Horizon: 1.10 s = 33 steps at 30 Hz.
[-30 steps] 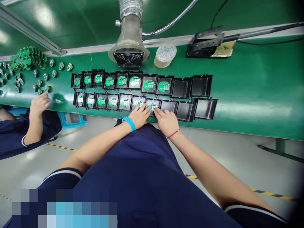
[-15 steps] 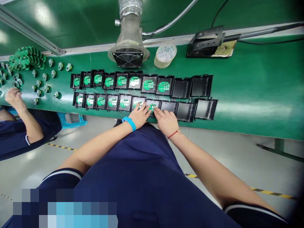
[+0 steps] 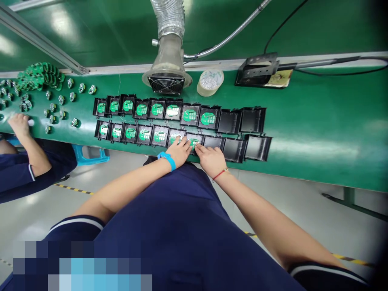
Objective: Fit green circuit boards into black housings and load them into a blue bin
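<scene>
The circuit board (image 3: 193,143) is a small, bright green piece with pale rectangular pads and a darker green strip along its upper part; fingers hide some of its outline. It lies inside a black open case (image 3: 198,136) in the nearer of two rows on the green desk (image 3: 318,133). The left hand (image 3: 179,153) has its fingers spread, their tips at the board's left side and over the neighbouring case. The right hand (image 3: 211,161) has its fingers close together at the board's right edge; whether they pinch it, I cannot tell.
</scene>
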Available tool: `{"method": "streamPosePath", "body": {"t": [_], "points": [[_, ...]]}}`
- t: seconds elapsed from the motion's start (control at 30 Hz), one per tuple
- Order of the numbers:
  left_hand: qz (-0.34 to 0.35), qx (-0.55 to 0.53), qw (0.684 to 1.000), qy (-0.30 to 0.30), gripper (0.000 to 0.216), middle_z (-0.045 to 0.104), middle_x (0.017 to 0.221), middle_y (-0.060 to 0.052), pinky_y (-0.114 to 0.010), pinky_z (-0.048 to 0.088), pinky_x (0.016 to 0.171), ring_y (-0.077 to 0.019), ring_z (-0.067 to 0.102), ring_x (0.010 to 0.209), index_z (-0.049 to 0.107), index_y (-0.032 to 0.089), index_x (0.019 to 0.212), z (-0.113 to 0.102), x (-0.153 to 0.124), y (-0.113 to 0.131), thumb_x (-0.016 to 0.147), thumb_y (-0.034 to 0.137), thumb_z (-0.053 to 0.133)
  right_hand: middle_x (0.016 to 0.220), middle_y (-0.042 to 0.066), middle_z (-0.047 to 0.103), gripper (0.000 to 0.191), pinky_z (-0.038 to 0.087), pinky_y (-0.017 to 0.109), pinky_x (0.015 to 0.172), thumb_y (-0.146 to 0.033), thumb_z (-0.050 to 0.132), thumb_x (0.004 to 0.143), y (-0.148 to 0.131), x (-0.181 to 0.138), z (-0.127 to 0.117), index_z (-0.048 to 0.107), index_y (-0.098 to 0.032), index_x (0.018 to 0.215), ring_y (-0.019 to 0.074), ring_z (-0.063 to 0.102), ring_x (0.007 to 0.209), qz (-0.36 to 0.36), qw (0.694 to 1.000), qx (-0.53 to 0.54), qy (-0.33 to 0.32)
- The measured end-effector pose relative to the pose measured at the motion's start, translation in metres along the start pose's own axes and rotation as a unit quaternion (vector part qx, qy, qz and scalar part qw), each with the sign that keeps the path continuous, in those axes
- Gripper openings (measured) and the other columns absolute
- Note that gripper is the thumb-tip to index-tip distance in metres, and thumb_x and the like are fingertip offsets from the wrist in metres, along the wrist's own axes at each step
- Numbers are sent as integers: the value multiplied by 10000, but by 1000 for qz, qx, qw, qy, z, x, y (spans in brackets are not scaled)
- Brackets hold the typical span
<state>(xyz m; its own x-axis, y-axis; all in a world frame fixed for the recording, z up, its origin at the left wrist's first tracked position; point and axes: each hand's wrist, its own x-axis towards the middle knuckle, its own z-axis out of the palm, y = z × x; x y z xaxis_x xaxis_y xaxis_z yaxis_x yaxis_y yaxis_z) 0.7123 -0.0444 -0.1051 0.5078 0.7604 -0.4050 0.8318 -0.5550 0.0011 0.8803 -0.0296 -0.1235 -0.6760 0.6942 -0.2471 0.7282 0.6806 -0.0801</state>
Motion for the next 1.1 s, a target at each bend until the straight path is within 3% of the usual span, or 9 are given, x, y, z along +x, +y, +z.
{"method": "streamPosePath", "body": {"t": [0.37, 0.47, 0.57, 0.67, 0.7, 0.77, 0.83, 0.97, 1.1], "points": [[33, -35, 998, 50, 387, 469, 1387, -81, -508, 277, 1072, -306, 372, 1291, 558, 198, 1263, -3, -3, -12, 898, 228, 432, 1286, 126, 567, 399, 322, 364, 734, -155, 340, 903, 3, 2, 3, 589, -125, 1214, 223, 526, 899, -9, 999, -26, 35], [43, -97, 987, 118, 406, 464, 1374, -89, -444, 340, 1028, -288, 389, 1253, 535, 201, 1272, -5, -26, -37, 881, 304, 491, 1288, 109, 571, 391, 327, 356, 709, -152, 364, 886, 5, 0, 7, 593, -126, 1201, 217, 516, 858, -13, 997, -42, 59], [-58, -174, 962, 201, 362, 525, 1280, -105, -382, 370, 1005, -229, 445, 1176, 559, 184, 1230, 9, -65, -86, 896, 281, 460, 1264, 89, 592, 377, 337, 353, 677, -152, 389, 862, 7, 0, 13, 618, -143, 1162, 224, 515, 830, -13, 995, -53, 85], [-290, -299, 856, 307, 299, 594, 1128, -104, -336, 407, 971, -189, 517, 1068, 610, 148, 1122, 43, -121, -154, 856, 211, 487, 1227, 93, 614, 363, 369, 368, 668, -162, 422, 834, 3, 0, 15, 651, -161, 1116, 251, 527, 858, 7, 991, -47, 121], [-388, -349, 784, 336, 279, 604, 1091, -96, -318, 428, 942, -177, 544, 1015, 620, 145, 1085, 56, -143, -179, 836, 195, 502, 1222, 96, 615, 362, 383, 376, 666, -163, 431, 827, 1, 0, 13, 658, -170, 1110, 260, 533, 864, 20, 990, -45, 133], [-588, -431, 579, 365, 222, 618, 1008, -62, -259, 455, 877, -145, 574, 925, 625, 147, 993, 81, -185, -225, 799, 156, 518, 1212, 99, 620, 353, 410, 382, 661, -162, 441, 821, -6, -1, 8, 676, -186, 1084, 267, 547, 853, 46, 986, -41, 155], [-676, -446, 465, 358, 223, 610, 920, -61, -236, 481, 759, -133, 588, 823, 583, 121, 994, 101, -223, -265, 817, 135, 448, 1192, 103, 632, 333, 435, 380, 665, -159, 446, 821, -15, -1, 2, 696, -195, 1038, 266, 561, 821, 61, 984, -43, 165], [-718, -491, 372, 325, 138, 558, 693, -19, -217, 457, 576, -104, 551, 591, 543, 110, 891, 125, -273, -325, 823, 151, 430, 1150, 123, 648, 304, 470, 384, 701, -148, 451, 815, -37, 9, -7, 709, -197, 967, 272, 587, 796, 76, 982, -41, 168], [-705, -547, 346, 291, 123, 533, 580, 7, -217, 437, 533, -86, 505, 495, 535, 125, 741, 136, -286, -370, 802, 230, 514, 1159, 134, 638, 309, 480, 396, 772, -142, 448, 807, -64, 25, -12, 693, -215, 980, 283, 610, 864, 76, 982, -12, 170]]}}
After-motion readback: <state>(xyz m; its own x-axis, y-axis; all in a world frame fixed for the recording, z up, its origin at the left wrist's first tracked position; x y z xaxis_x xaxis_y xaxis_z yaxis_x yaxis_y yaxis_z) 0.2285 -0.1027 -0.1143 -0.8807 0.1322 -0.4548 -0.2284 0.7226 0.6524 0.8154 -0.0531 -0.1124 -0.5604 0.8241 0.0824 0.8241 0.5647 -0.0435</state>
